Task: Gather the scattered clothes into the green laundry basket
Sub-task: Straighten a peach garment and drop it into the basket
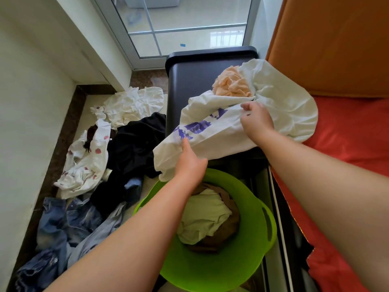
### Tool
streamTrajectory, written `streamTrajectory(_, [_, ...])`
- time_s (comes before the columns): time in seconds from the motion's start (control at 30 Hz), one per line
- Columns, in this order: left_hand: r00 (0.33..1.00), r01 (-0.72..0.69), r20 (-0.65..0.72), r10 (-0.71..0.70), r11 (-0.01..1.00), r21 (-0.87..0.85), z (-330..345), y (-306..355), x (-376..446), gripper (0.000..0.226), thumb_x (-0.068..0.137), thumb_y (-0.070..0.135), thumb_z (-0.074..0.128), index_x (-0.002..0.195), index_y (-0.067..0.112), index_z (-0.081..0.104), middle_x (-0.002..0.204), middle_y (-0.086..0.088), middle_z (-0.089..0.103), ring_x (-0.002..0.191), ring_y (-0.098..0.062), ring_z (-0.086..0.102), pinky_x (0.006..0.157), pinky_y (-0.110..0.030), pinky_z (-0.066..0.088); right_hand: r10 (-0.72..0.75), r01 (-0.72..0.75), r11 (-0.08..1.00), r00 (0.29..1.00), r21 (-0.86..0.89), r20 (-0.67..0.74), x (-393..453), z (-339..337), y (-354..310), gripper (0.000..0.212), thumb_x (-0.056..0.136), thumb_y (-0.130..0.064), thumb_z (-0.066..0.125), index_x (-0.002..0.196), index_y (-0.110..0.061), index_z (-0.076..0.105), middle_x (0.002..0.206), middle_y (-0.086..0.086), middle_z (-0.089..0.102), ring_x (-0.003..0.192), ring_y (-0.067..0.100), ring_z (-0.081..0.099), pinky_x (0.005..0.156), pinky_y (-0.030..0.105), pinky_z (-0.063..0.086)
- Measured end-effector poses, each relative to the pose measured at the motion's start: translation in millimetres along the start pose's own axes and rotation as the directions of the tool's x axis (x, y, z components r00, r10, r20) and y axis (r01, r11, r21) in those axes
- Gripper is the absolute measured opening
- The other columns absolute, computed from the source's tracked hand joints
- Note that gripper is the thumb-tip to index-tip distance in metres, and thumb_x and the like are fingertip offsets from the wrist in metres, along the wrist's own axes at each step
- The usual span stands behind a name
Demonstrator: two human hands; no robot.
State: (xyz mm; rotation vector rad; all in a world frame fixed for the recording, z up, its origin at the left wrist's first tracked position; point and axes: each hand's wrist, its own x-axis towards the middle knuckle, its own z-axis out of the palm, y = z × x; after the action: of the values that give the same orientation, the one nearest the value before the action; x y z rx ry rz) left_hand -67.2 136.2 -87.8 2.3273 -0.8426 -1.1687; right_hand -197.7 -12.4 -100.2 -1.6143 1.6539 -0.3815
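White shirt [242, 123] with purple print is pinched in the closed grip of both the left hand [189, 163] and right hand [255, 121].

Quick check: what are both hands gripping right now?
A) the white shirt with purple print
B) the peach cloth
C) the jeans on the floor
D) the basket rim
A: the left hand and right hand both pinch the white shirt with purple print above the green basket.

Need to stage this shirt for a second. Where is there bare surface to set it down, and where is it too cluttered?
Free: the dark cabinet top left of the peach cloth, and the red bedsheet at right. Crowded: the floor left of the green basket, covered by the black garment, dotted white cloth and jeans.
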Motion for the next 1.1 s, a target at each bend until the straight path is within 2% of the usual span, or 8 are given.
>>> streamTrajectory(0.33, [0.989, -0.142, -0.059, 0.138, 0.988, -0.065, -6.7, 30.3, 45.8, 0.063, 0.086, 0.010, 0.052, 0.141, 0.029, 0.030, 0.116, -0.002, 0.061, 0.094, -0.024, 0.060, 0.066, -0.026, 0.043, -0.114, 0.174, 0.934, 0.973, -0.312, 0.200, 82.2, 20.2, -19.7, 0.049, 0.092, -0.003, 0.038, 0.136, -0.019, 0.051, 0.155, 0.004, 0.026, 0.138, 0.030, 0.032, 0.114, 0.040, 0.029])
streamTrajectory(0.43, [0.985, -0.169, -0.036, 0.167, 0.983, -0.073, -9.2, 25.7, 40.6, 0.063, 0.088, 0.013, 0.054, 0.143, 0.027, 0.028, 0.112, -0.004, 0.062, 0.090, -0.024, 0.060, 0.060, -0.025, 0.042, -0.092, 0.073, 0.991, 0.981, 0.109, 0.172, 82.1, 16.4, -21.8, 0.044, 0.091, -0.003, 0.039, 0.128, -0.024, 0.051, 0.126, 0.005, 0.050, 0.111, 0.024, 0.050, 0.085, 0.028, 0.045])
streamTrajectory(0.53, [0.990, -0.138, -0.028, 0.135, 0.982, -0.130, -15.3, 28.3, 33.8, 0.047, 0.096, 0.025, 0.049, 0.141, 0.021, 0.034, 0.110, -0.003, 0.060, 0.093, -0.023, 0.057, 0.070, -0.026, 0.047, -0.111, -0.153, 0.526, 0.963, 0.837, 0.245, 60.5, 1.3, -44.4, 0.037, 0.096, 0.002, 0.040, 0.125, -0.010, 0.059, 0.094, 0.005, 0.064, 0.078, 0.012, 0.060, 0.066, 0.020, 0.043])
streamTrajectory(0.67, [0.987, 0.161, 0.100, -0.126, 0.795, -0.585, -38.6, 44.8, 33.2, 0.061, 0.099, 0.059, 0.022, 0.137, 0.017, 0.044, 0.117, -0.011, 0.063, 0.100, -0.027, 0.062, 0.087, -0.041, 0.047, -0.474, -0.429, 0.092, 0.775, 0.899, 0.418, 24.8, -19.4, -80.3, 0.034, 0.093, 0.004, 0.042, 0.116, -0.009, 0.064, 0.107, 0.002, 0.065, 0.088, 0.010, 0.064, 0.094, 0.026, 0.041])
streamTrajectory(0.8, [0.965, 0.257, 0.256, -0.056, 0.394, -0.882, -78.8, 42.5, 38.2, 0.093, 0.091, 0.071, 0.002, 0.131, 0.004, 0.053, 0.108, -0.017, 0.070, 0.096, -0.031, 0.068, 0.082, -0.046, 0.057, -0.680, -0.569, 0.265, 0.461, 0.778, 0.569, -38.9, 2.2, -101.0, 0.042, 0.083, -0.005, 0.062, 0.125, -0.006, 0.058, 0.105, 0.005, 0.063, 0.073, 0.007, 0.063, 0.082, 0.031, 0.052])
streamTrajectory(0.93, [0.959, 0.178, 0.251, 0.130, 0.411, -0.894, -118.1, 23.3, 22.1, 0.040, 0.104, 0.028, 0.032, 0.111, 0.010, 0.066, 0.070, -0.003, 0.070, 0.064, -0.015, 0.070, 0.049, -0.023, 0.055, -0.637, -0.542, 0.640, 0.022, 0.545, 0.770, -98.7, 35.7, -96.9, 0.031, 0.087, -0.017, 0.059, 0.114, -0.009, 0.069, 0.104, -0.002, 0.069, 0.075, 0.005, 0.059, 0.086, 0.028, 0.051])
streamTrajectory(1.0, [0.943, 0.201, 0.297, 0.150, 0.455, -0.868, -134.8, 20.0, 4.6, 0.028, 0.095, 0.020, 0.048, 0.093, 0.002, 0.070, 0.059, -0.004, 0.066, 0.052, -0.013, 0.065, 0.043, -0.020, 0.050, -0.442, -0.469, 0.777, 0.068, 0.419, 0.895, -113.5, 48.1, -94.7, 0.029, 0.085, -0.029, 0.058, 0.103, -0.013, 0.073, 0.103, -0.003, 0.070, 0.078, 0.006, 0.060, 0.087, 0.029, 0.049])
streamTrajectory(1.1, [0.955, 0.162, 0.237, 0.177, 0.359, -0.919, -158.9, 6.2, -9.3, 0.031, 0.095, 0.019, 0.044, 0.072, 0.006, 0.060, 0.050, -0.003, 0.058, 0.039, -0.014, 0.054, 0.038, -0.019, 0.045, -0.188, -0.557, 0.729, 0.396, 0.398, 0.899, -119.7, 68.5, -92.7, 0.048, 0.087, -0.056, 0.046, 0.109, -0.017, 0.065, 0.104, -0.002, 0.069, 0.096, 0.014, 0.059, 0.088, 0.033, 0.047])
